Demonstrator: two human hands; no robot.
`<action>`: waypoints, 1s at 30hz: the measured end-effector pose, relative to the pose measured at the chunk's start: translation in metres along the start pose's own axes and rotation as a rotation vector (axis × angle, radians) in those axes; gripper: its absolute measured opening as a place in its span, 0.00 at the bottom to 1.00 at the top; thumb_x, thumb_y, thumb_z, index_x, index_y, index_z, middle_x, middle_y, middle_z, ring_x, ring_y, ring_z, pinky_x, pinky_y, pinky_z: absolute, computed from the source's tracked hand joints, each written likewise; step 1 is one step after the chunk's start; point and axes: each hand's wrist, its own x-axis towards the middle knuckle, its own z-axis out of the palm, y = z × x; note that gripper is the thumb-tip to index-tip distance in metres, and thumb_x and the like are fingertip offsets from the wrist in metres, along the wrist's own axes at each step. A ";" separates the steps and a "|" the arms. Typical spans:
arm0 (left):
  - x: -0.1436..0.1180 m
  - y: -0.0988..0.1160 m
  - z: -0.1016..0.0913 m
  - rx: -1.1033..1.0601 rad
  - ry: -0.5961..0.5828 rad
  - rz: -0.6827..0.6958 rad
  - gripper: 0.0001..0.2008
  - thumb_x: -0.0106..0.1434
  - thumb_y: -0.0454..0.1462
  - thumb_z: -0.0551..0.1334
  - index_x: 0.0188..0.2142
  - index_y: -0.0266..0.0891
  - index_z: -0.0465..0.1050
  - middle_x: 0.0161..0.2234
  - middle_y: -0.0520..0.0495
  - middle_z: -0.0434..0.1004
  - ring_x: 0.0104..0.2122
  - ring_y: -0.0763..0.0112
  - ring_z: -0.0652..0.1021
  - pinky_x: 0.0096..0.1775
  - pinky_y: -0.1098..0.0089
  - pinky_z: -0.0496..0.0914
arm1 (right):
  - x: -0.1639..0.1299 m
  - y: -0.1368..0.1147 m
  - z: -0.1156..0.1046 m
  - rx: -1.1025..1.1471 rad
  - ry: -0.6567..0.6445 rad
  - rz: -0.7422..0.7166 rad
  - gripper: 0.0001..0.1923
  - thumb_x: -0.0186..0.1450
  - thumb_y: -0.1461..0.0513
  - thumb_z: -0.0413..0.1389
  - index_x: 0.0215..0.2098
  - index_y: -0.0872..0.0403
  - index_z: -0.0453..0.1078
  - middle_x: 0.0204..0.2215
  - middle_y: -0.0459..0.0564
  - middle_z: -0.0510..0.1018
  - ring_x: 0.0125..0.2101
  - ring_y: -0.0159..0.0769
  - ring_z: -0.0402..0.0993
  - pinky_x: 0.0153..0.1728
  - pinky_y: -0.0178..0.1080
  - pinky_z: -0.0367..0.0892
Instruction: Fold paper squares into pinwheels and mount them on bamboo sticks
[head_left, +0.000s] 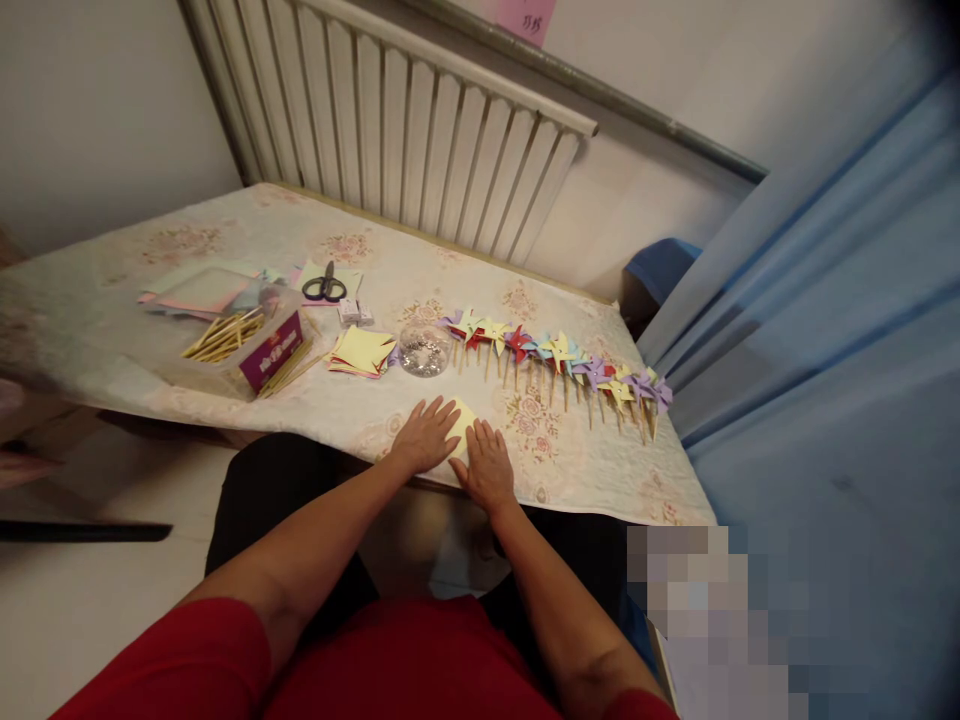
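A small yellow sheet of paper (pixel 463 416) lies at the table's front edge, partly covered by my hands. My left hand (pixel 426 436) rests flat on its left side with the fingers spread. On its right side lies my right hand (pixel 489 466), fingers stretched out and the thumb pointing toward the left hand. Just beyond them stands a clear round dish (pixel 424 350) of small shiny metal pieces. Left of the dish is a stack of cut paper squares (pixel 362 350), yellow on top. Paper pinwheels (pixel 559 350) on sticks lie in a row to the right.
A clear plastic box (pixel 217 372) with wooden sticks (pixel 225 335) stands at left. Behind it are coloured paper sheets (pixel 199 290), black-handled scissors (pixel 325 286) and small boxes (pixel 355 313). A radiator (pixel 420 130) runs along the wall; a blue curtain (pixel 825 300) hangs at right.
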 end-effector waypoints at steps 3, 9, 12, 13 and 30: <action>0.000 0.000 0.000 0.002 -0.012 -0.006 0.28 0.68 0.46 0.51 0.65 0.42 0.62 0.68 0.45 0.59 0.68 0.53 0.57 0.66 0.48 0.50 | 0.000 0.000 0.000 -0.004 -0.007 0.004 0.34 0.70 0.48 0.50 0.65 0.62 0.59 0.66 0.66 0.60 0.68 0.53 0.51 0.65 0.57 0.47; 0.000 -0.001 0.001 0.005 0.000 -0.001 0.28 0.68 0.46 0.51 0.65 0.42 0.62 0.68 0.44 0.59 0.68 0.53 0.57 0.65 0.47 0.51 | 0.000 -0.001 0.000 0.003 -0.008 0.009 0.34 0.70 0.49 0.50 0.65 0.63 0.59 0.66 0.67 0.60 0.68 0.53 0.51 0.66 0.58 0.47; 0.000 0.000 0.000 0.004 -0.001 0.000 0.27 0.68 0.46 0.51 0.65 0.43 0.63 0.68 0.44 0.59 0.68 0.52 0.57 0.65 0.47 0.51 | 0.000 0.000 0.000 0.003 -0.009 0.009 0.34 0.70 0.49 0.51 0.65 0.63 0.59 0.66 0.67 0.60 0.68 0.54 0.51 0.65 0.58 0.47; 0.000 0.000 -0.001 0.004 -0.005 0.000 0.27 0.68 0.46 0.51 0.65 0.43 0.63 0.68 0.44 0.59 0.68 0.52 0.57 0.65 0.47 0.51 | 0.000 0.000 0.000 0.002 -0.010 0.009 0.34 0.70 0.49 0.51 0.65 0.63 0.59 0.66 0.67 0.60 0.68 0.53 0.51 0.65 0.57 0.47; 0.000 -0.002 0.004 0.011 0.007 0.002 0.28 0.68 0.47 0.51 0.65 0.41 0.63 0.67 0.45 0.60 0.68 0.52 0.57 0.65 0.48 0.51 | 0.000 -0.002 -0.001 0.003 0.003 -0.002 0.33 0.70 0.49 0.51 0.64 0.64 0.59 0.65 0.68 0.61 0.67 0.54 0.52 0.65 0.58 0.48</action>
